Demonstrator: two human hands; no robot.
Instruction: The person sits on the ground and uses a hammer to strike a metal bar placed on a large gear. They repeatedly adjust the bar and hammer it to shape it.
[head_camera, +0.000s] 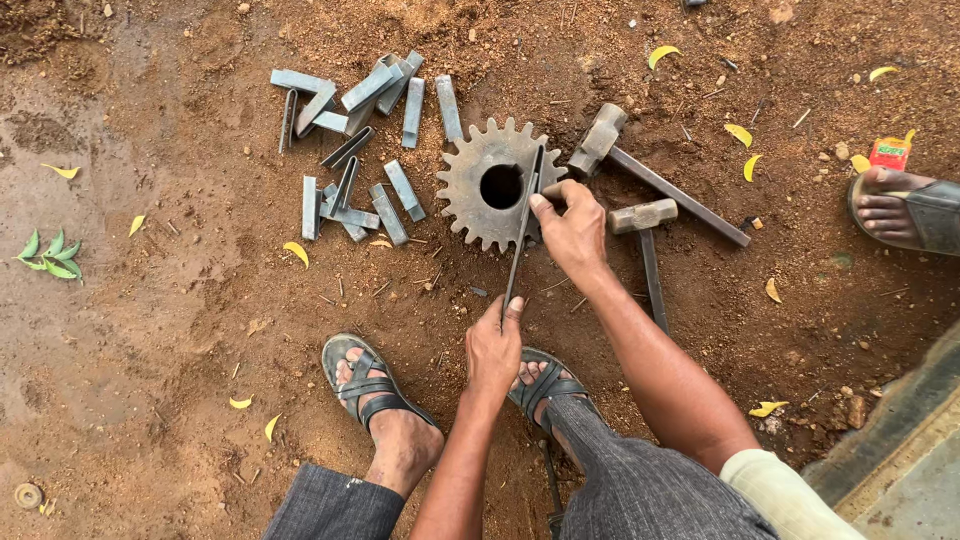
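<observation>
Spanning both hands (494, 350) (572, 228), flat bar (520, 235) crosses gear (478, 205)

Looked like dull, rust-stained steel in the toothed gear (490, 184), matt and pitted. Showed dark, thin metal in the flat strip (522, 225) gripped by the left hand (494, 350) and right hand (572, 228). Lay as grey, smooth-cut metal bars (360, 140) at upper left, faintly shiny. Appeared worn, scuffed metal in both hammers (640, 190). Spread rough, grainy and damp as reddish-brown soil (150, 300). Seemed matt rubber or leather in the sandals (365, 385).
</observation>
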